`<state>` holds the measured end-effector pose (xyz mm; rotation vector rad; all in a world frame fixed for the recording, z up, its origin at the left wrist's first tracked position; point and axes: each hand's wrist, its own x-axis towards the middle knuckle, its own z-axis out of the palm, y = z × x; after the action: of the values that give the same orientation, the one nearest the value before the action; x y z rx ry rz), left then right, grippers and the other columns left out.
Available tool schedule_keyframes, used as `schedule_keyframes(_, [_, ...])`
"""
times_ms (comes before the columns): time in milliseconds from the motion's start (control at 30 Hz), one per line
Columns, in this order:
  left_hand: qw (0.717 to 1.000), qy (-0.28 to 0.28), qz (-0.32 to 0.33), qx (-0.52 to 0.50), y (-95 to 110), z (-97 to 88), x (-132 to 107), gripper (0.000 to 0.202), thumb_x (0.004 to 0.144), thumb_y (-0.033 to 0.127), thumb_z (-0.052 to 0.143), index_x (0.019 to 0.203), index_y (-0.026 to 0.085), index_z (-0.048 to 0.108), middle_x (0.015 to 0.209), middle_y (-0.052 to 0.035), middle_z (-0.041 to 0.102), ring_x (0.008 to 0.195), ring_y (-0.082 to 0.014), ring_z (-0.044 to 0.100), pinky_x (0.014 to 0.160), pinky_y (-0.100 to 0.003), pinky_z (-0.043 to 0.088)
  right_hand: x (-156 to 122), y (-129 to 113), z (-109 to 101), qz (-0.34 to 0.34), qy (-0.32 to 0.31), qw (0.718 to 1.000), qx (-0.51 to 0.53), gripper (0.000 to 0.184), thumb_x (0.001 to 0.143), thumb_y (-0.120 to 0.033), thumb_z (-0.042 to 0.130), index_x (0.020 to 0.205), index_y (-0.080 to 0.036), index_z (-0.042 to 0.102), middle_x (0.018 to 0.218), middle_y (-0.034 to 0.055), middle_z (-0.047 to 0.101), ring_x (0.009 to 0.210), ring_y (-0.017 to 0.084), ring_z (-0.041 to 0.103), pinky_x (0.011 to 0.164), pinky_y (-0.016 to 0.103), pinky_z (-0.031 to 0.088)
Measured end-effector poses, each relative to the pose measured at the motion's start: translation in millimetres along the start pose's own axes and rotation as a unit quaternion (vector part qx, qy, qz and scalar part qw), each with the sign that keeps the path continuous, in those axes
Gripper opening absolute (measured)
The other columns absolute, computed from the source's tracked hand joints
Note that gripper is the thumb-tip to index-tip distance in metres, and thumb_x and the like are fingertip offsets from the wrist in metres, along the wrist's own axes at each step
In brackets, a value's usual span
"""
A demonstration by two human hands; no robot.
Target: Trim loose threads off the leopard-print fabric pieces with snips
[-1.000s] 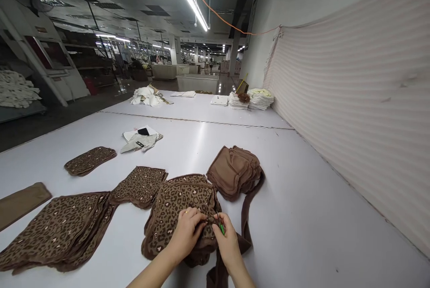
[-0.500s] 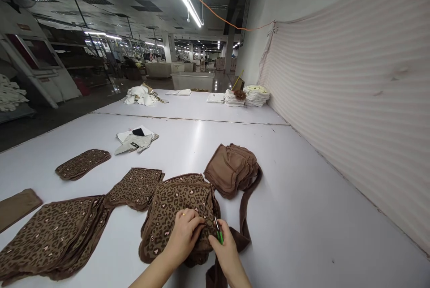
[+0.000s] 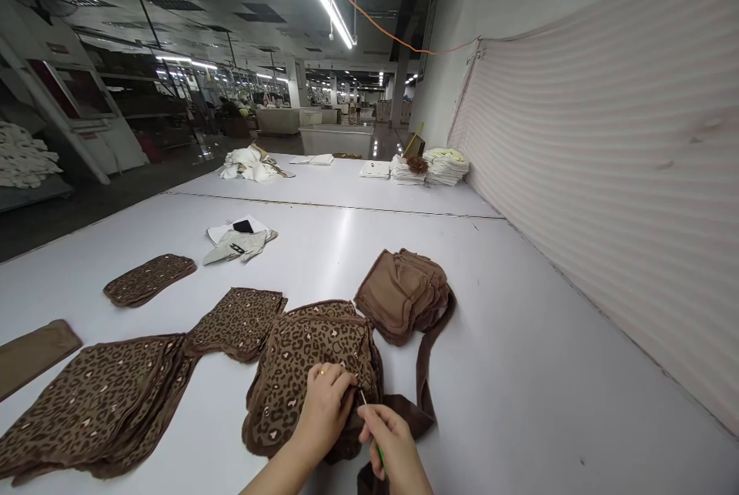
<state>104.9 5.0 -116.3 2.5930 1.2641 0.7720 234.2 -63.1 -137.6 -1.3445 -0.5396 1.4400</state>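
Observation:
My left hand (image 3: 324, 405) is closed in a pinch on the near edge of a stack of leopard-print fabric pieces (image 3: 305, 372) on the white table (image 3: 519, 372). A ring shows on one finger. My right hand (image 3: 392, 445) is closed around a small green-handled tool (image 3: 372, 433), whose thin metal tip points at the spot my left fingers pinch. A plain brown fabric strip (image 3: 424, 372) trails from under the hands up to a pile of plain brown pieces (image 3: 401, 295).
More leopard-print stacks lie at the left (image 3: 98, 403), middle (image 3: 239, 322) and far left (image 3: 148, 278). A plain brown piece (image 3: 31, 349) lies at the left edge. Papers with a phone and grey gloves (image 3: 239, 239) lie further off. White folded stacks (image 3: 427, 168) stand far back. A striped cloth-covered wall (image 3: 623, 187) runs along the right.
My right hand has drawn back toward me and down with the green tool. My left hand keeps its pinch on the leopard-print stack.

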Motion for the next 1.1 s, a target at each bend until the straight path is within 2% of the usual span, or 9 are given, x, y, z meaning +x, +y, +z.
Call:
schedule_keyframes(67, [1.0, 0.004, 0.001, 0.003, 1.1, 0.7, -0.9, 0.016, 0.085, 0.011, 0.045, 0.085, 0.021, 0.056, 0.084, -0.0011, 0.059, 0.083, -0.0182, 0.051, 0.085, -0.04, 0.034, 0.9, 4.3, 5.8, 0.052, -0.016, 0.998, 0.042, 0.06, 0.051, -0.07, 0.07, 0.074, -0.015, 0.062, 0.055, -0.0042, 0.056, 0.028, 0.002, 0.032, 0.029, 0.019, 0.013])
schedule_keyframes(167, [1.0, 0.008, 0.011, 0.012, 2.0, 1.4, -1.3, 0.015, 0.087, 0.012, 0.044, 0.082, 0.021, 0.056, 0.081, -0.0006, 0.058, 0.081, -0.0174, 0.05, 0.084, -0.039, 0.034, 2.0, 6.9, 11.5, 0.08, -0.014, 0.994, 0.078, 0.064, 0.048, -0.072, 0.07, 0.074, -0.015, 0.059, 0.054, -0.0058, 0.055, 0.028, 0.001, 0.032, 0.029, 0.017, 0.012])
schedule_keyframes(433, [0.998, 0.025, 0.039, 0.03, 1.9, 3.4, -2.7, 0.015, 0.088, 0.015, 0.047, 0.08, 0.021, 0.058, 0.078, 0.0005, 0.057, 0.079, -0.0172, 0.048, 0.085, -0.039, 0.031, 5.2, 4.6, 18.4, 0.097, 0.006, 0.989, 0.112, 0.062, 0.046, -0.071, 0.071, 0.07, -0.017, 0.055, 0.051, -0.0074, 0.052, 0.027, 0.001, 0.032, 0.03, 0.018, 0.012])
schedule_keyframes(633, [0.996, 0.033, 0.071, 0.044, 0.3, 5.6, -4.5, 0.016, 0.088, 0.017, 0.048, 0.078, 0.021, 0.059, 0.077, 0.0004, 0.056, 0.079, -0.0172, 0.045, 0.085, -0.039, 0.029, 8.6, 11.0, 20.8, 0.101, 0.017, 0.987, 0.121, 0.056, 0.05, -0.068, 0.071, 0.066, -0.018, 0.053, 0.05, -0.008, 0.05, 0.027, 0.0, 0.028, 0.031, 0.018, 0.01])
schedule_keyframes(933, [0.994, 0.055, 0.091, 0.023, -5.7, 14.5, -8.4, 0.016, 0.088, 0.019, 0.049, 0.077, 0.022, 0.059, 0.076, 0.0016, 0.056, 0.078, -0.0168, 0.045, 0.087, -0.039, 0.027, 14.7, 20.3, 23.4, 0.103, 0.023, 0.984, 0.147, 0.058, 0.045, -0.069, 0.071, 0.06, -0.019, 0.046, 0.047, -0.009, 0.047, 0.026, 0.0, 0.024, 0.03, 0.018, 0.007])
schedule_keyframes(1100, [0.995, 0.054, 0.088, 0.011, -6.5, 12.6, -8.2, 0.015, 0.087, 0.018, 0.05, 0.077, 0.023, 0.059, 0.076, 0.002, 0.059, 0.079, -0.0167, 0.048, 0.088, -0.039, 0.028, 14.8, 22.3, 22.8, 0.096, 0.019, 0.986, 0.138, 0.056, 0.048, -0.068, 0.071, 0.061, -0.019, 0.048, 0.047, -0.0091, 0.046, 0.025, 0.0, 0.023, 0.03, 0.018, 0.008])
